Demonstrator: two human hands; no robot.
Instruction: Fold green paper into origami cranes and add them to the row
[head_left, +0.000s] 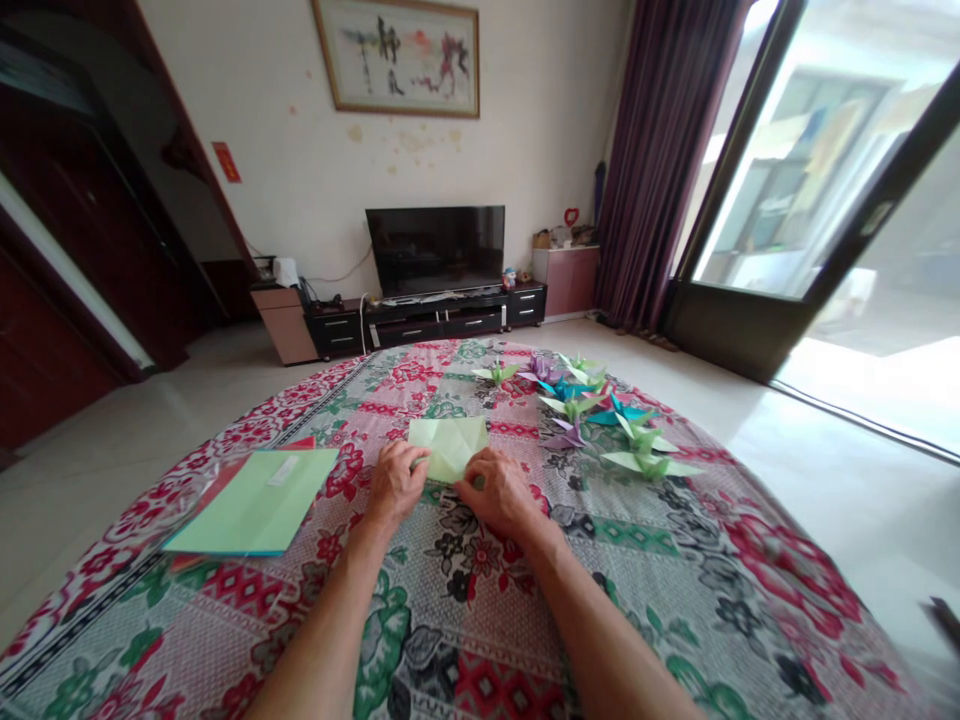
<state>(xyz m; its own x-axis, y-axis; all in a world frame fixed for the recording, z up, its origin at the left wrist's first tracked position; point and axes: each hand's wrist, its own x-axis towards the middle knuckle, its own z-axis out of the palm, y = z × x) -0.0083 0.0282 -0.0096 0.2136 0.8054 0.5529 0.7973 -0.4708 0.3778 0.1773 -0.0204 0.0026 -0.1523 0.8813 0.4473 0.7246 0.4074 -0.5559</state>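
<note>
A pale green sheet of folded paper [448, 443] lies on the flowered tablecloth [480, 600] in front of me. My left hand [394, 485] pinches its near left edge with curled fingers. My right hand [499, 490] presses and grips its near right edge, fingers curled over the paper. Both forearms reach in from the bottom of the view.
A stack of coloured paper sheets [255, 500] in a clear wrapper lies to the left. Several finished paper cranes [592, 410] in green, purple and blue sit to the far right. Beyond the table are a TV [435, 248], a low cabinet and a glass door [825, 180].
</note>
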